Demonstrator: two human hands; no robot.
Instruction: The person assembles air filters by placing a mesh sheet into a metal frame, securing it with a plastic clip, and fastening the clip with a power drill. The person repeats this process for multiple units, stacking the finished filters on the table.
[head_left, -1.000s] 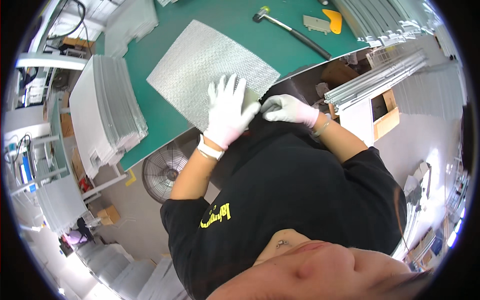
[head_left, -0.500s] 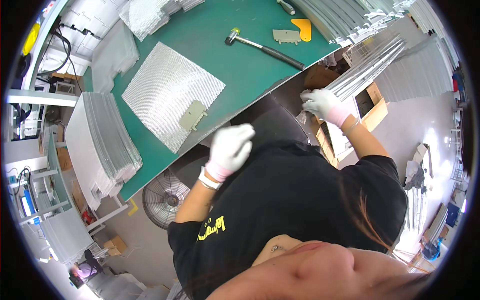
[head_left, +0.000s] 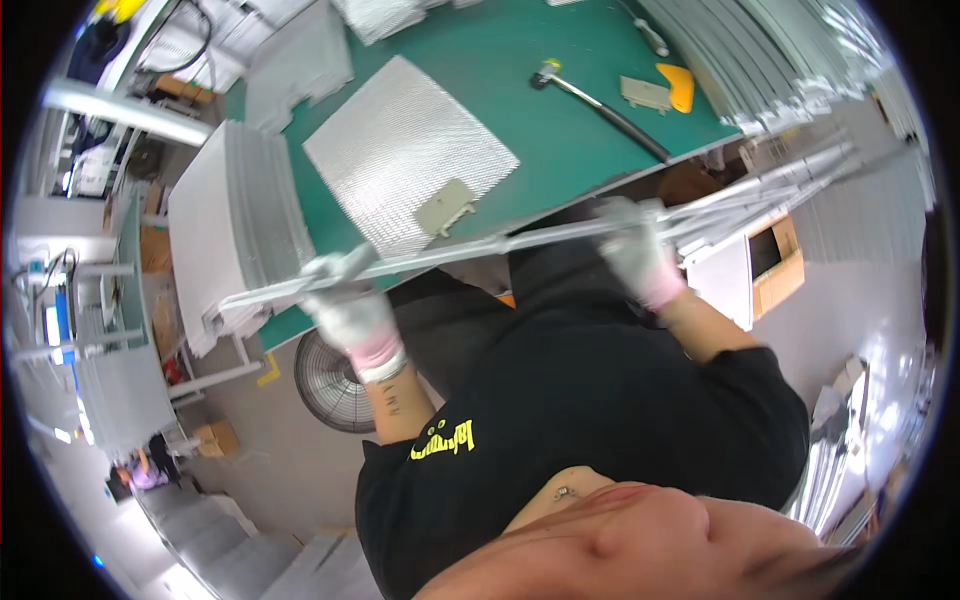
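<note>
A long thin silvery metal strip [head_left: 500, 243] stretches sideways in front of me, along the near edge of the green table. Its left end reaches past my left hand [head_left: 348, 312], whose gloved fingers are closed round it. My right hand [head_left: 638, 255], also in a white glove with a pink cuff, grips the strip farther right and is smeared by motion. Behind the strip lies a square silver mesh-textured sheet [head_left: 405, 150] on the table. A small grey-green plate with tabs [head_left: 445, 207] rests on the sheet's near corner.
On the green table [head_left: 540, 130] lie a hammer [head_left: 610, 112], another grey-green plate [head_left: 645, 94], an orange scraper [head_left: 680, 88] and a screwdriver [head_left: 652, 37]. Stacked panels [head_left: 235, 210] stand left; metal strips [head_left: 770, 195] lie right. A floor fan [head_left: 330, 380] stands below the table.
My right hand has taken hold of a long metal strip from the right. The strip now crosses in front of me, and my left hand has moved left and closed on it.
</note>
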